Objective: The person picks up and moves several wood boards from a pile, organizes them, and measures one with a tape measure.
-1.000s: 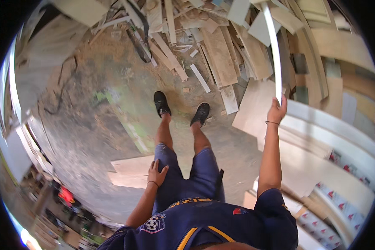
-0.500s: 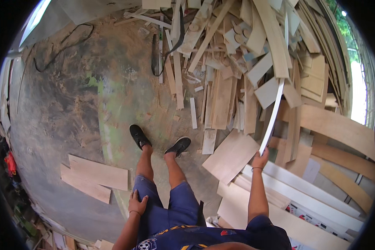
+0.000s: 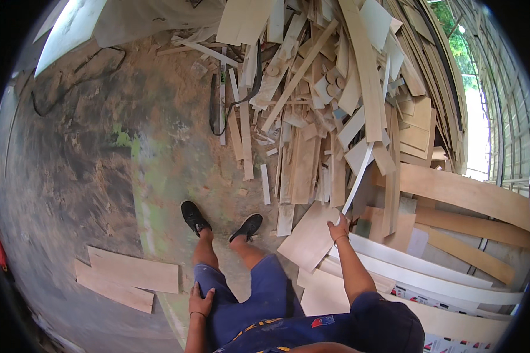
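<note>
My right hand [image 3: 338, 227] is closed on the near end of a long, narrow white strip [image 3: 358, 179]. The strip rises away from the hand toward the scrap pile, and part of its far length passes behind or among the boards. Just left of that hand lies a flat light-brown wooden panel [image 3: 307, 235]. My left hand [image 3: 201, 301] rests on my thigh over the blue shorts [image 3: 221, 288], fingers spread and holding nothing.
A big heap of wood offcuts [image 3: 312, 123] fills the far middle and right. Long curved boards [image 3: 465, 188] and white planks [image 3: 418, 265] lie at the right. Two thin panels [image 3: 132, 272] lie on the floor at left. A black strap [image 3: 213, 106] hangs by the heap.
My right hand has moved left in the picture, with the white strip still in it. The whole view has shifted, showing more of the wall at right. My left hand stays on my thigh.
</note>
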### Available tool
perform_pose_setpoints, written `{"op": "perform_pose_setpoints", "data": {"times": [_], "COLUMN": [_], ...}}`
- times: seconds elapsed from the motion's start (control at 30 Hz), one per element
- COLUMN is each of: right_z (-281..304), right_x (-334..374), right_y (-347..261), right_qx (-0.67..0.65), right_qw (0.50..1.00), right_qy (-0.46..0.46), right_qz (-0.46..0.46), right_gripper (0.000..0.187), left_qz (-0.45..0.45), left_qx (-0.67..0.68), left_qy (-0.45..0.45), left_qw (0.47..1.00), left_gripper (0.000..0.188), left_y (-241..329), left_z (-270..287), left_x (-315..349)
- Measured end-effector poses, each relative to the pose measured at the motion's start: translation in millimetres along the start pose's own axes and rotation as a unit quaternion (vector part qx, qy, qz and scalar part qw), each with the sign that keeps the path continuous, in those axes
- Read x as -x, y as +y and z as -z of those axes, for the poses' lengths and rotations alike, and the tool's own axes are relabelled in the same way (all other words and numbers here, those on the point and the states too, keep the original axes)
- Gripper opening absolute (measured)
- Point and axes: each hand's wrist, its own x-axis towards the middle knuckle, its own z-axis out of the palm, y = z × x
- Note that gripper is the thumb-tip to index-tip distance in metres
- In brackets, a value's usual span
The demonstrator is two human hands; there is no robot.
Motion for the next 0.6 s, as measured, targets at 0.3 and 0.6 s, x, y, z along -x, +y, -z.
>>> {"op": "perform_pose_setpoints", "data": {"times": [0.3, 0.6], "right_z": [-86, -188], "right_x": [-126, -306], "right_y": [-87, -338], "right_qx": [-0.081, -0.478], "right_qw": [0.965, 0.820], "right_qy": [-0.084, -0.307], "right_qz": [0.236, -0.063], "right_gripper": [0.036, 0.027], "left_qz": [0.001, 0.086], "left_qx": [0.063, 0.086], "left_qy": [0.010, 0.113], "left_qw": [0.998, 0.986], "left_gripper": [0.081, 0.084], "left_y": [27, 75], "left_z": [3, -49], "left_x": [-33, -46]}}
